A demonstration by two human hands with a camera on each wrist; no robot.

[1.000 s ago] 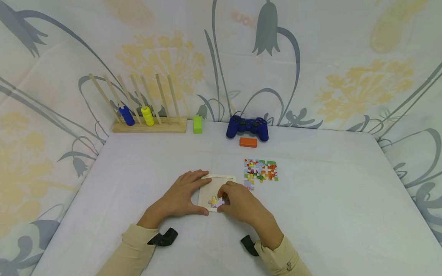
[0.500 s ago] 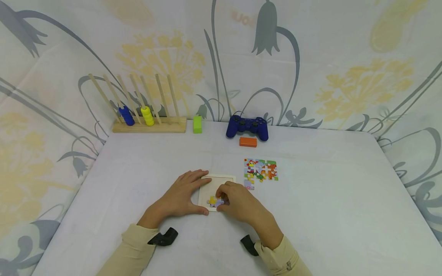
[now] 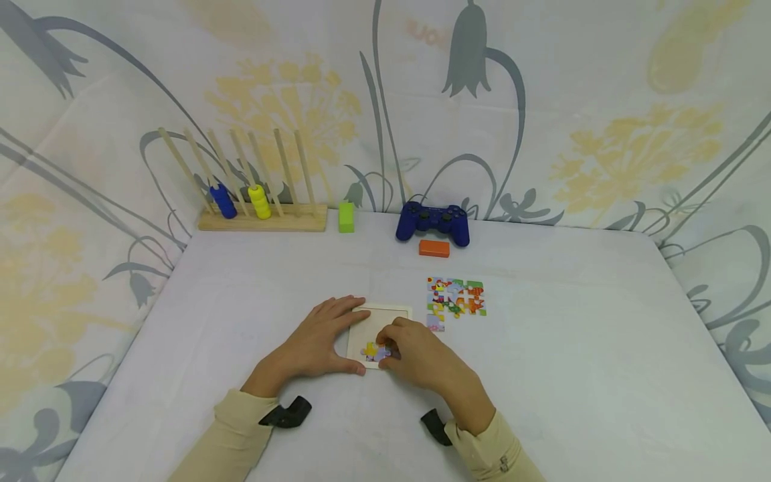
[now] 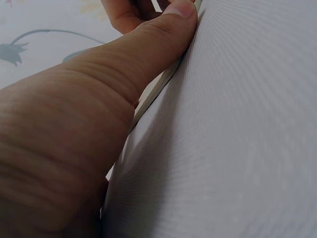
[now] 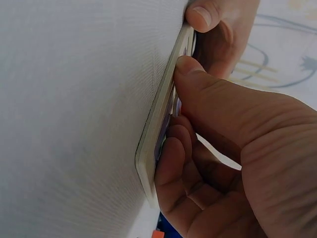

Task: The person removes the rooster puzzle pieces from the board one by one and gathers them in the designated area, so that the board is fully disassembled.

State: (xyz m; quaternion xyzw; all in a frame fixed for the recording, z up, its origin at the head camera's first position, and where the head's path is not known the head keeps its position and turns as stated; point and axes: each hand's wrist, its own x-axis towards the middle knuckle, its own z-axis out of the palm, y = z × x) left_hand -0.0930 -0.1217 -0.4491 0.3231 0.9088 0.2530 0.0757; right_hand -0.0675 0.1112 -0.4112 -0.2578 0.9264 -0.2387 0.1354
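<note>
A small pale wooden puzzle tray (image 3: 375,327) lies on the table between both hands. My left hand (image 3: 316,341) holds its left side, thumb along the near edge and fingers at the far edge. My right hand (image 3: 418,351) bends over the tray's near right corner. Its thumb and curled fingertips pinch a jigsaw piece (image 3: 383,353), mostly hidden beneath them, beside a yellow-patterned piece (image 3: 369,351) in the tray. In the right wrist view the right thumb (image 5: 190,69) rests at the tray's edge (image 5: 154,126). The left thumb (image 4: 168,25) presses the edge in the left wrist view.
Several colourful jigsaw pieces (image 3: 456,298) lie grouped right of the tray. Behind them are an orange block (image 3: 434,249) and a blue game controller (image 3: 432,221). A green block (image 3: 346,217) and a wooden peg stand (image 3: 283,219) with blue and yellow beads stand at the back left.
The right fingertips and the jigsaw pieces under them have shifted slightly left in the tray. The left hand has kept its place.
</note>
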